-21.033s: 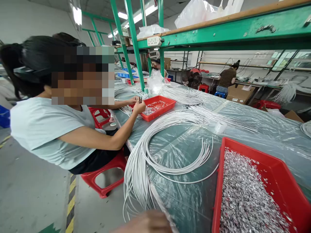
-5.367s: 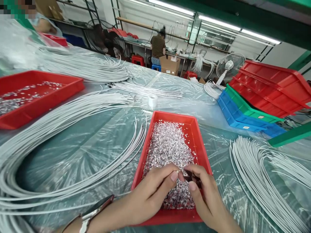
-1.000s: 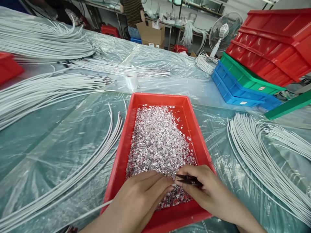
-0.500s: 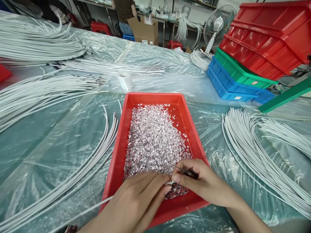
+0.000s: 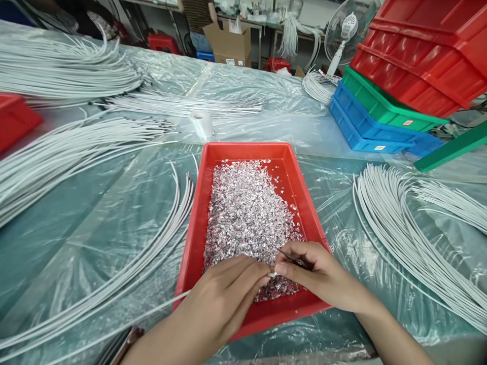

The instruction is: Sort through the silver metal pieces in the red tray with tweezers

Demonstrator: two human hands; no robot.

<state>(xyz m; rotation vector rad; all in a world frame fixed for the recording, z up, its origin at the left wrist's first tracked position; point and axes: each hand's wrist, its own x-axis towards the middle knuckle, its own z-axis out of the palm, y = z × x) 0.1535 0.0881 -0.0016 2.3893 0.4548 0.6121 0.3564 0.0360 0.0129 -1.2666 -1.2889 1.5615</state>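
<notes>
Over the near part of a red tray (image 5: pixel 247 147) my two hands meet at the tip of a white cable (image 5: pixel 152 310). My left hand (image 5: pixel 224 291) is closed round the cable, pinching it close to its end; the rest runs back under the wrist to the lower left. Thumb and forefinger of my right hand (image 5: pixel 323 274) pinch at the cable tip. Tucked in that same hand is a slim dark pointed tool (image 5: pixel 292 257), like tweezers, mostly hidden by the fingers. Shiny silver foil scraps (image 5: pixel 247 208) cover much of the tray floor beneath.
White cable bundles lie left (image 5: pixel 76 147) and right (image 5: pixel 403 233). A clear film roll (image 5: pixel 201 125) stands behind the tray. Stacked red bins (image 5: pixel 422 61) rest on green (image 5: pixel 388 101) and blue ones at the back right, near a fan (image 5: pixel 348 28). People are partly visible behind.
The view has shifted slightly, so the tray and hands sit a little higher and farther right. Both hands keep their pinch at the cable tip.
</notes>
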